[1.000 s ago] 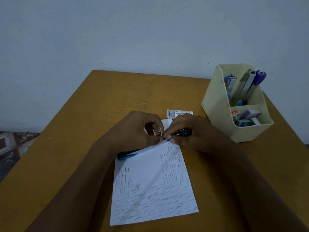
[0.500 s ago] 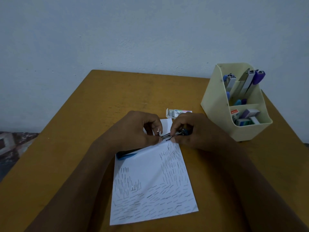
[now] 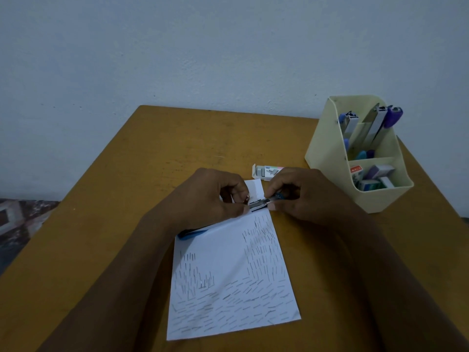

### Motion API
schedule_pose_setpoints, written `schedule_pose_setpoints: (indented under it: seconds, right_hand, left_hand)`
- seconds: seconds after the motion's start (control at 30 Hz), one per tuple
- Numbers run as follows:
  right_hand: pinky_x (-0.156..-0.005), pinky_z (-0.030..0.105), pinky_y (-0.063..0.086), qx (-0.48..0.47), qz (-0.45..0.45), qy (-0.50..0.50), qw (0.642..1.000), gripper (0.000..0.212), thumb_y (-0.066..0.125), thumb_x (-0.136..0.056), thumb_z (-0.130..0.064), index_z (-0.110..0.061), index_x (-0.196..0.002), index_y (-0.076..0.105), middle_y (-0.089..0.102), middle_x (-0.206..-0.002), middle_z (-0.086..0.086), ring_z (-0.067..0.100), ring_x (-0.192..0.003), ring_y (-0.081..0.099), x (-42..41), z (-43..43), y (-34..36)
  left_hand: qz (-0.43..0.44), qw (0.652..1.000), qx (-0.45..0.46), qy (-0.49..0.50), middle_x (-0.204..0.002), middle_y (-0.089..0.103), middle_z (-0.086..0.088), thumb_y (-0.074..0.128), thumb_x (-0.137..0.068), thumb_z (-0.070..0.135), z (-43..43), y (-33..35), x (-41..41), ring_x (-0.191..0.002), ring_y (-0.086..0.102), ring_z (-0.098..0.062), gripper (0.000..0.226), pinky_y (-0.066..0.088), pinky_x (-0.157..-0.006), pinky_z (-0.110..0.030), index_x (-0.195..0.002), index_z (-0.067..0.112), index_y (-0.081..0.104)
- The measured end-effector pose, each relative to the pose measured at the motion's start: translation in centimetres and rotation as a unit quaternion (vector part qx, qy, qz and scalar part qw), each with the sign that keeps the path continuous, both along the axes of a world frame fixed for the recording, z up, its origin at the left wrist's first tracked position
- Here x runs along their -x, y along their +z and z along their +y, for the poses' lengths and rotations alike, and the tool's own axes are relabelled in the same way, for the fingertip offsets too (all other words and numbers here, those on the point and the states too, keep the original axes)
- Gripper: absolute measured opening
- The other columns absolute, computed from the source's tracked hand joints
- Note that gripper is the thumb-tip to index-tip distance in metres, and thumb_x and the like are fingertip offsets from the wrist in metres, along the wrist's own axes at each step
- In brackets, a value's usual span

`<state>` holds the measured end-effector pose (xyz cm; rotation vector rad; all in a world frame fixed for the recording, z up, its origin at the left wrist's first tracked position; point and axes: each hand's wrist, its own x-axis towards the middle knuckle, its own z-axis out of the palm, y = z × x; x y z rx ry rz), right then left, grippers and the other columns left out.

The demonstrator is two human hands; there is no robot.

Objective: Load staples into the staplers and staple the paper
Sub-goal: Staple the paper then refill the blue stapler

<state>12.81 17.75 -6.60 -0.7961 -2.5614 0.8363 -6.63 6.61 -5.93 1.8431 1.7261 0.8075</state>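
Both hands meet over the far end of the white sheet of paper covered in staples [image 3: 233,275]: the right hand [image 3: 302,194] pinches the small dark-blue metal stapler [image 3: 264,202] while the left hand [image 3: 210,196] closes fingertips on its front, seemingly steadying it for loading; the open staple box [image 3: 266,172] lies just beyond

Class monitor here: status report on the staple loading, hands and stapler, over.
Left hand and right hand both pinching the small stapler over the paper's top edge. Staple box open just behind. Nothing blocking.
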Motion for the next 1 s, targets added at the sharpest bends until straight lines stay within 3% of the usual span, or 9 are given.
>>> schedule_pose_setpoints:
  seconds: [0.2, 0.43, 0.53, 0.67, 0.73, 0.87, 1.0]
  right_hand:
    - [-0.079, 0.01, 0.047, -0.018, 0.002, 0.006, 1.0, 0.017, 0.08, -0.071, -0.017, -0.021, -0.086, 0.073, 0.065, -0.091, -0.012, 0.001, -0.09, 0.059, 0.2, 0.0, 0.0]
    - [-0.073, 0.004, 0.04, -0.019, -0.018, 0.011, 1.0, 0.014, 0.073, -0.079, -0.016, -0.027, -0.086, 0.066, 0.059, -0.088, -0.018, -0.001, -0.087, 0.056, 0.4, -0.1, -0.3]
    - [-0.073, 0.008, 0.04, -0.014, -0.009, 0.004, 1.0, 0.013, 0.067, -0.084, -0.017, -0.028, -0.089, 0.061, 0.057, -0.09, -0.018, 0.001, -0.088, 0.054, 0.6, -0.1, -0.4]
    - [-0.082, 0.016, 0.043, 0.035, 0.016, -0.02, 0.999, 0.013, 0.061, -0.089, -0.018, -0.029, -0.094, 0.054, 0.059, -0.1, -0.011, 0.004, -0.097, 0.054, 0.6, -0.2, -0.3]
    - [-0.08, 0.012, 0.041, 0.042, 0.035, -0.028, 0.998, 0.013, 0.059, -0.09, -0.018, -0.029, -0.094, 0.052, 0.058, -0.1, -0.012, 0.003, -0.097, 0.054, 0.5, -0.3, -0.1]
    - [-0.068, 0.003, 0.038, 0.039, 0.054, -0.044, 0.997, 0.006, 0.057, -0.091, -0.022, -0.024, -0.095, 0.054, 0.058, -0.094, -0.014, -0.004, -0.085, 0.053, 0.5, -0.3, -0.1]
    - [-0.067, 0.006, 0.041, 0.037, 0.087, -0.047, 0.994, 0.007, 0.059, -0.09, -0.022, -0.019, -0.095, 0.057, 0.059, -0.091, -0.011, -0.006, -0.08, 0.053, 0.7, -0.5, 0.1]
  left_hand:
    - [0.005, 1.0, -0.011, 0.026, -0.076, 0.069, 0.012, 0.077, -0.079, 0.022, 0.2, -0.2, -0.4, -0.072, 0.063, -0.004, 0.008, 0.048, -0.057, -0.014, -0.083, 0.023, 0.07]
    - [0.024, 0.999, -0.01, 0.019, -0.074, 0.067, 0.015, 0.075, -0.08, 0.025, 0.3, -0.3, -0.3, -0.071, 0.061, -0.003, 0.006, 0.048, -0.057, -0.016, -0.084, 0.023, 0.071]
    - [0.025, 1.0, 0.012, 0.011, -0.079, 0.068, 0.013, 0.077, -0.077, 0.034, 0.3, -0.1, 0.1, -0.074, 0.062, -0.002, 0.018, 0.048, -0.058, -0.012, -0.091, 0.025, 0.07]
    - [0.073, 0.994, 0.076, 0.008, -0.089, 0.064, 0.017, 0.078, -0.073, 0.043, 0.0, 0.6, 0.9, -0.08, 0.061, -0.003, 0.036, 0.05, -0.067, -0.019, -0.104, 0.035, 0.061]
    - [0.116, 0.989, 0.086, 0.012, -0.093, 0.062, 0.016, 0.076, -0.075, 0.043, -0.2, 0.9, 1.2, -0.085, 0.059, -0.004, 0.037, 0.05, -0.071, -0.023, -0.106, 0.034, 0.059]
    - [0.167, 0.983, 0.072, 0.031, -0.093, 0.062, 0.008, 0.072, -0.08, 0.035, -0.5, 1.2, 1.7, -0.087, 0.057, -0.011, 0.019, 0.051, -0.075, -0.033, -0.093, 0.023, 0.066]
    - [0.097, 0.992, 0.008, 0.079, -0.079, 0.067, 0.004, 0.072, -0.082, 0.029, -0.8, 1.6, 1.9, -0.077, 0.063, -0.015, 0.012, 0.053, -0.073, -0.043, -0.077, 0.021, 0.064]
